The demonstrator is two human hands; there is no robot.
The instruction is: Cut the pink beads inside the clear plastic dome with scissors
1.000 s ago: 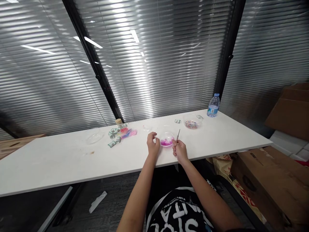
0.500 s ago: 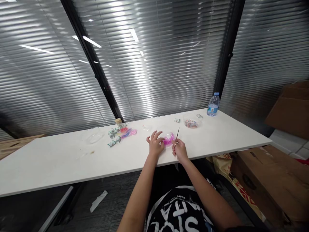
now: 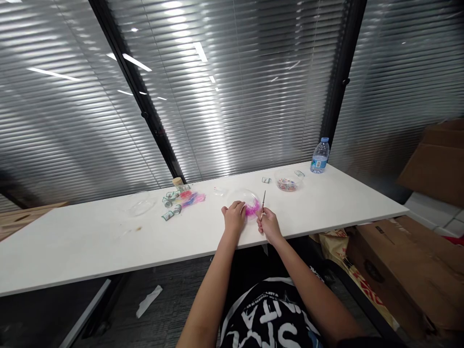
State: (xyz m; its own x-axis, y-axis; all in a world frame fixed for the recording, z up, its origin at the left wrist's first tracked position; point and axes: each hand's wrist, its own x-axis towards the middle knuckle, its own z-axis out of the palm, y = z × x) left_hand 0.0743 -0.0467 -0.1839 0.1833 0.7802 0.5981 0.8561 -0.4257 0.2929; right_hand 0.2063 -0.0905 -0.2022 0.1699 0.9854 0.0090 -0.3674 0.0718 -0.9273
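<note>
A clear plastic bowl (image 3: 243,197) with pink beads (image 3: 252,209) in it stands tilted on the white table (image 3: 90,241). My left hand (image 3: 234,217) grips the bowl's near rim with curled fingers. My right hand (image 3: 268,225) is closed in a pinch on a thin needle-like tool (image 3: 263,199) that points up beside the bowl.
A second clear bowl of mixed beads (image 3: 287,182) and a water bottle (image 3: 320,155) stand at the far right. Small rolls and colourful packets (image 3: 181,200) lie to the left, next to an empty clear dish (image 3: 140,205). Cardboard boxes (image 3: 409,270) sit on the floor at right.
My left hand went from open fingers beside the bowl to gripping its rim, and the bowl is now tipped up. My right hand with the tool shifted slightly left.
</note>
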